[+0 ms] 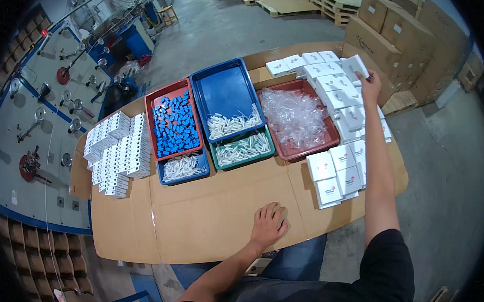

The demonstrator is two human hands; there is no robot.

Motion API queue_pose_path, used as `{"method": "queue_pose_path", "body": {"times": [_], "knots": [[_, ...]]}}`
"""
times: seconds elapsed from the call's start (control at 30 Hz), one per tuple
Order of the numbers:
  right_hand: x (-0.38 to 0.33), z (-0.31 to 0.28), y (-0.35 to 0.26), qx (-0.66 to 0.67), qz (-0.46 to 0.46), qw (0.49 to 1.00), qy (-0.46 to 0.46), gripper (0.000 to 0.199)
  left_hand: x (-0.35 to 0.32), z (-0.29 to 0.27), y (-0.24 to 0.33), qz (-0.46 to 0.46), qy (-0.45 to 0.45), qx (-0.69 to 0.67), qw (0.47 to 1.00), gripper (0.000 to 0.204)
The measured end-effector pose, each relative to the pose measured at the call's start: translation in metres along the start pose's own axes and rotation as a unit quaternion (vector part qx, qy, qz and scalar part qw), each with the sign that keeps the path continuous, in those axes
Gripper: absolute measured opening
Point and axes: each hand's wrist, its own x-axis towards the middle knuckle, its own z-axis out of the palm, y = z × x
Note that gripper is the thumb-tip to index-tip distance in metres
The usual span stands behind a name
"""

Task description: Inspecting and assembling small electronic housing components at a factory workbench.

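Observation:
At the far right of the cardboard-covered table, my right hand (370, 87) grips the edge of a flat white box (353, 67). That box is tilted above the rows of similar white boxes (342, 98). More of these flat boxes (327, 190) are stacked nearer to me, left of my right forearm. My left hand (269, 224) rests on the bare cardboard (218, 218) near the front edge, fingers apart and slightly bent, holding nothing. Beside the box rows, a dark red tray (294, 158) contains a heap of clear plastic bags (298, 118).
A red tray (149, 109) holds small blue pieces. Blue trays (217, 86) (184, 179) and a green tray (245, 163) hold white tube-like pieces. Small white boxes (124, 151) stand stacked at left. Large cartons (381, 45) rise beyond the table's right side.

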Motion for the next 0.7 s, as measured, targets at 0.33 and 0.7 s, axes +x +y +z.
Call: {"method": "queue_pose_path", "body": {"times": [0.33, 0.7], "knots": [[-0.207, -0.077, -0.206, 0.124, -0.157, 0.980, 0.001, 0.040, -0.010, 0.000, -0.001, 0.017, 0.039, -0.024, 0.999, 0.046], [-0.387, -0.155, -0.278, 0.229, 0.128, 0.965, -0.005, 0.037, 0.015, -0.052, 0.035, -0.143, 0.021, -0.551, 0.822, 0.039]]}}
